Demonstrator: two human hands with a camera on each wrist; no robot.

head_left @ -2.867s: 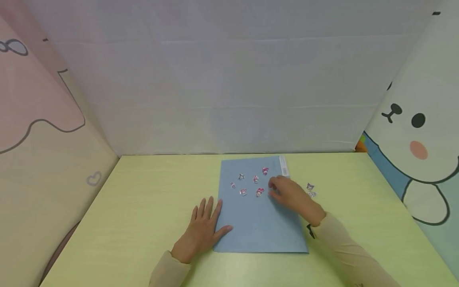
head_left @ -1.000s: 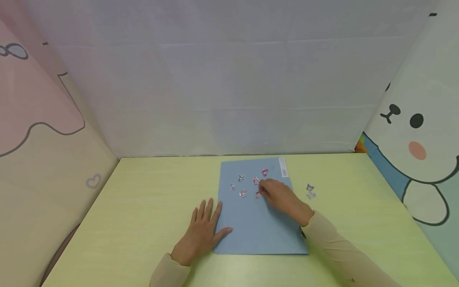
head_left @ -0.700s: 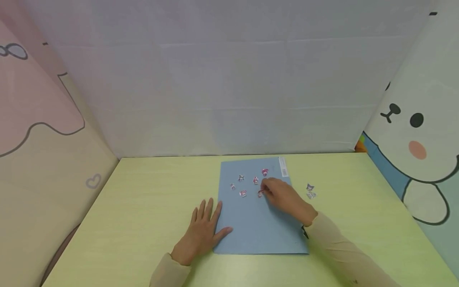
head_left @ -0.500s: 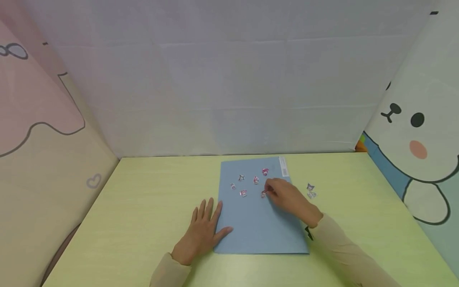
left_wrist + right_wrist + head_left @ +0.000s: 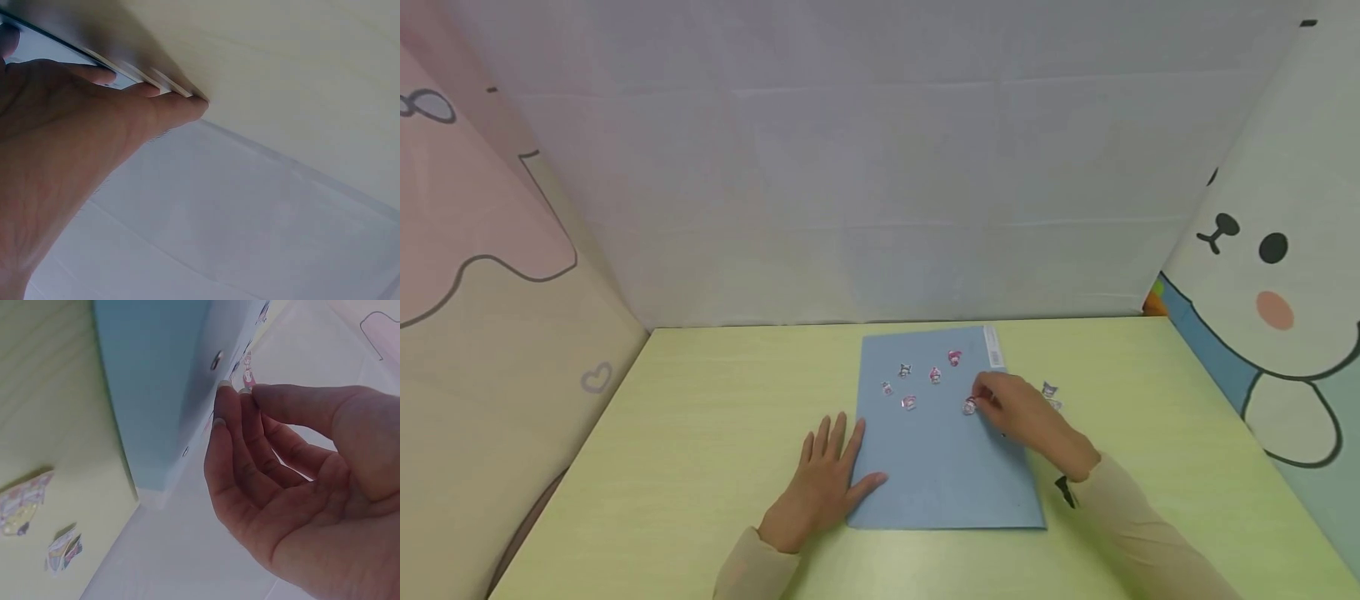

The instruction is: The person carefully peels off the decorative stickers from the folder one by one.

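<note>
In the head view my right hand (image 5: 1026, 414) pinches a small cartoon sticker (image 5: 970, 406) between thumb and fingertips, over the right part of a blue folder (image 5: 936, 475). The right wrist view shows the pinkish sticker (image 5: 248, 370) at the tips of thumb and index finger, the other fingers bent. My left hand (image 5: 820, 483) lies with its fingers spread at the folder's left edge, thumb on the folder and the other fingers on the table. Several character stickers, such as a pink one (image 5: 954, 357) and a dark-eared one (image 5: 905, 369), lie on the folder's upper half.
A white barcode label (image 5: 993, 347) is at the folder's top right corner. On the pale yellow table (image 5: 722, 400), right of the folder, lie two more stickers; one is a purple-grey one (image 5: 1049, 389). A white cloth (image 5: 880, 208) stands behind the table, with printed cloths at both sides.
The right hand came down to the lower right sticker on the folder, pinched it and moved right with it. The other stickers and the left hand stay where they were.
</note>
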